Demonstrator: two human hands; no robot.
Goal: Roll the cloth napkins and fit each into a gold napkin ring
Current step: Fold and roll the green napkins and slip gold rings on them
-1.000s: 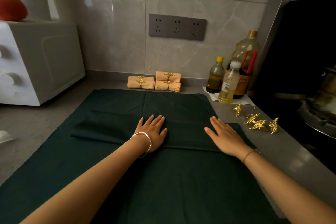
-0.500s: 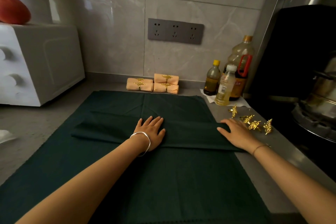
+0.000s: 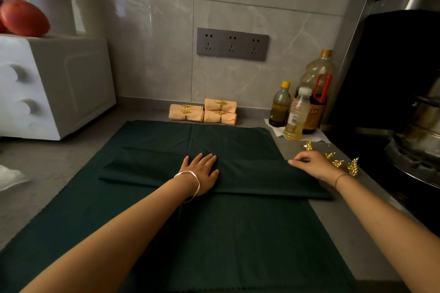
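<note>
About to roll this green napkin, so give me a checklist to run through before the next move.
1. Left hand flat on the folded green napkin, pinning it: ok.
2. Right hand at the napkin's right end, fingers curled at its edge: ok.
3. Firm pinch on the cloth: cannot tell.
4. Fold lies flat and even: ok.
5. Loose gold rings beside the right hand: ok.
6. Finished peach rolls clear of the work area, by the wall: ok.

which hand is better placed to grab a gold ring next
Right. The right hand rests at the right end of the folded green napkin, right beside the loose gold rings. The left hand lies flat mid-napkin, farther from them, pinning the fold.
</note>
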